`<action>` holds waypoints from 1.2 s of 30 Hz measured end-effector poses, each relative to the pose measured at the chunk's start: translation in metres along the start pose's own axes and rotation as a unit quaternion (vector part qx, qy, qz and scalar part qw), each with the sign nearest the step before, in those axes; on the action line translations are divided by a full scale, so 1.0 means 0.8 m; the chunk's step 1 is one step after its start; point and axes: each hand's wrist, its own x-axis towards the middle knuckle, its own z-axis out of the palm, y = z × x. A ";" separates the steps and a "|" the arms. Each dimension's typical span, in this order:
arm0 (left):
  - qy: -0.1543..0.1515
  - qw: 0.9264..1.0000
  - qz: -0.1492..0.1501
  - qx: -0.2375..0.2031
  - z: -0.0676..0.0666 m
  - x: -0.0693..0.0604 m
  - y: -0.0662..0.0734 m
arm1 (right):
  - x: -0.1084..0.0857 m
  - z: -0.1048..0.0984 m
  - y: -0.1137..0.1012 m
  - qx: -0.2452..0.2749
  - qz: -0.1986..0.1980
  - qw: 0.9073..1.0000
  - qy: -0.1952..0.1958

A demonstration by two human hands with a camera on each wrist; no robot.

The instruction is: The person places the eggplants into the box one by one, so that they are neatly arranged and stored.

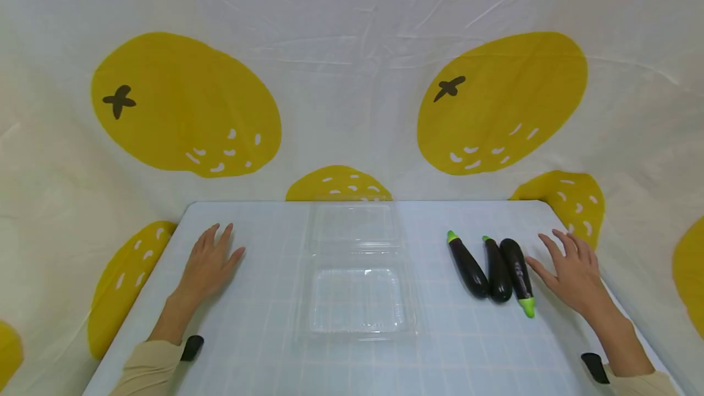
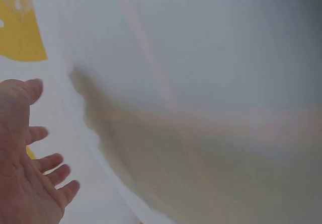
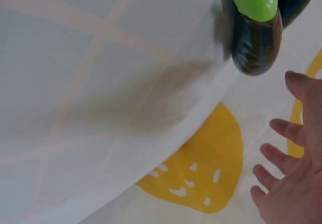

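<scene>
Three dark eggplants lie side by side on the right part of the table: the left eggplant and the middle eggplant have their green stem ends at the far side, while the right eggplant has its green end toward the near side. My right hand is just right of them, fingers spread, holding nothing. A clear plastic clamshell box sits opened flat in the middle, its lid at the back. Left of the box, my left hand has its fingers extended and holds nothing.
The white table has a faint grid and ends at a back edge. Behind it hangs a pale cloth printed with large yellow fruit shapes. Dark bands sit at both wrists beside beige sleeves.
</scene>
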 end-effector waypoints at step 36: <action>-0.022 0.984 -0.064 -0.164 0.008 0.021 0.094 | 0.010 0.003 -0.090 0.077 -0.039 0.994 0.072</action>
